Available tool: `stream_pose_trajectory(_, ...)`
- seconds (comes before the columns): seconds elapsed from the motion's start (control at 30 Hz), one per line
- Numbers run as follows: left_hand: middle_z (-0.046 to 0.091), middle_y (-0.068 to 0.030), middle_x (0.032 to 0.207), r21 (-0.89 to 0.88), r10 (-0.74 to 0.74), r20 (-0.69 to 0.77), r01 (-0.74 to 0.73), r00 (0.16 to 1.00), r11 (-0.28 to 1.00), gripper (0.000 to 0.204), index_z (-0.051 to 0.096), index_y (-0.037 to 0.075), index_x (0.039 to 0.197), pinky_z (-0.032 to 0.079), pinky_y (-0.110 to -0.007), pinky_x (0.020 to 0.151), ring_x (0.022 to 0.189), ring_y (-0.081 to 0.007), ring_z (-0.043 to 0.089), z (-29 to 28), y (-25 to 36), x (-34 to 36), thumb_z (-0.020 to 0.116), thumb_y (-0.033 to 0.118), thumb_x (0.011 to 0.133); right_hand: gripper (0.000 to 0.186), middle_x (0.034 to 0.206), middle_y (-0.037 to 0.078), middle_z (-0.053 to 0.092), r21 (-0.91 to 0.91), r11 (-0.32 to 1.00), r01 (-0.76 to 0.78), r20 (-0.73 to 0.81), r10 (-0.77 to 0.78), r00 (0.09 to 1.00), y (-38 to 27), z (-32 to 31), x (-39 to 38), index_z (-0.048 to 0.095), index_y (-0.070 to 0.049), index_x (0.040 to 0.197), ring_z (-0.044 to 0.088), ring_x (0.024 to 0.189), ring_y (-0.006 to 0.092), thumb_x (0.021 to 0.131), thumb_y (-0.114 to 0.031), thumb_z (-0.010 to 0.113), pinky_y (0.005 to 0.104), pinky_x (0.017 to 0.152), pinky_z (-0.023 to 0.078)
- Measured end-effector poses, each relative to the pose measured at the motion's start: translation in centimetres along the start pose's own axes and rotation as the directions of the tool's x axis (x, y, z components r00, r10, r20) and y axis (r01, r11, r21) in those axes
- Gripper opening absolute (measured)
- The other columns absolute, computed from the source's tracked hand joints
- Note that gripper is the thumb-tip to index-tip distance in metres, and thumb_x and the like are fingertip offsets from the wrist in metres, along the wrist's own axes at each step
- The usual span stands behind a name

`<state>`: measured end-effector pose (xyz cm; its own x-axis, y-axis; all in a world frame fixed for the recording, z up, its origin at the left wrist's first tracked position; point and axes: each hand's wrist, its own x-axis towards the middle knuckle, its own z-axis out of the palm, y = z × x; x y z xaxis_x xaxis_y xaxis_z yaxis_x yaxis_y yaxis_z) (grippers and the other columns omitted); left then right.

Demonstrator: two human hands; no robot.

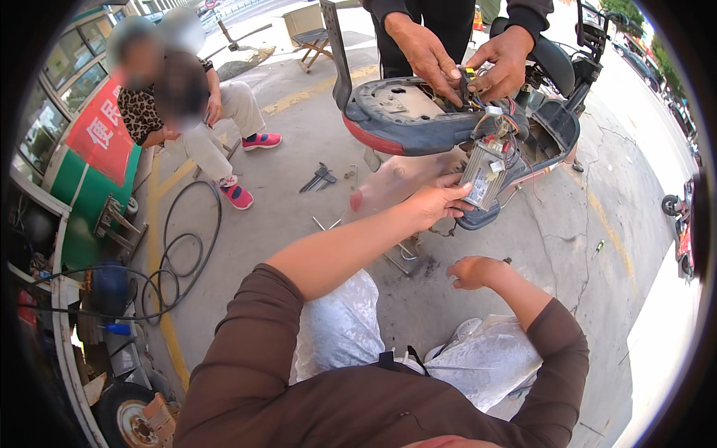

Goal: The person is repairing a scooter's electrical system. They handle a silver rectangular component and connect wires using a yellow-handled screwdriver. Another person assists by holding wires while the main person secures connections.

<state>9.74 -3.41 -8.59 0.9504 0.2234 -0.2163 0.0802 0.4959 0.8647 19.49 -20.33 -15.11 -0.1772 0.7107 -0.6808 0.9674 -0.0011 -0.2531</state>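
Box of finned silver metal, shown tilted just off the near edge of the opened scooter, between its rounded tail and the open bay toward the front. Your left hand pinches the lower end of the box, thumb over the upper face and fingers beneath. Your right hand hangs half-spread, fingers loosely bent, with nothing visible in its grasp. Coloured wires join the upper end of the box to the scooter's near edge, a white connector among them. Over the body, a co-worker's hands pinch a small dark piece with a yellow part; its exact form is hidden by the fingers.

Judged from this posture, your work is to steady the box. For good support, let your fingers bear its weight so that none hangs on the wires. Hold it close enough to the scooter's near edge to leave slack, yet clear of the rim, where a lead could be trapped. Turn the wired end upward so that each connector can be seen and reached. Your free right hand can best cradle the underside, out of the co-worker's way. Grip any plug by its housing; tugging on the leads could loosen them.
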Motion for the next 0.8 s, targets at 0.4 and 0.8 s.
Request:
stream_pose_trajectory(0.4, 0.062, -0.0009, 0.111, 0.006, 0.022, 0.009, -0.022, 1.000, 1.000, 0.050, 0.046, 0.013, 0.135, 0.043, -0.030, 0.082, 0.095, -0.0134, 0.060, 0.3, 0.4, -0.4, 0.061, 0.035, 0.092, 0.040, 0.110, 0.014, 0.064, 0.044, 0.998, -0.037, 0.031, 0.036, 0.999, -1.6, -1.6, -1.0, 0.057, -0.013, 0.120, 0.059, 0.107, 0.0325, 0.088, -0.036, 0.060, 0.0430, 0.089, 0.047)
stream_pose_trajectory(0.8, 0.060, 0.0001, 0.113, 0.047, 0.003, -0.005, -0.003, 1.000, 0.999, 0.048, 0.047, 0.013, 0.133, 0.042, -0.030, 0.082, 0.097, -0.0129, 0.057, 0.5, 0.8, -0.7, 0.057, 0.038, 0.094, 0.038, 0.113, 0.015, 0.062, 0.046, 0.999, -0.029, 0.026, 0.028, 0.999, -0.5, -0.5, -0.7, 0.058, -0.011, 0.117, 0.058, 0.108, 0.0342, 0.088, -0.035, 0.058, 0.0451, 0.088, 0.048)
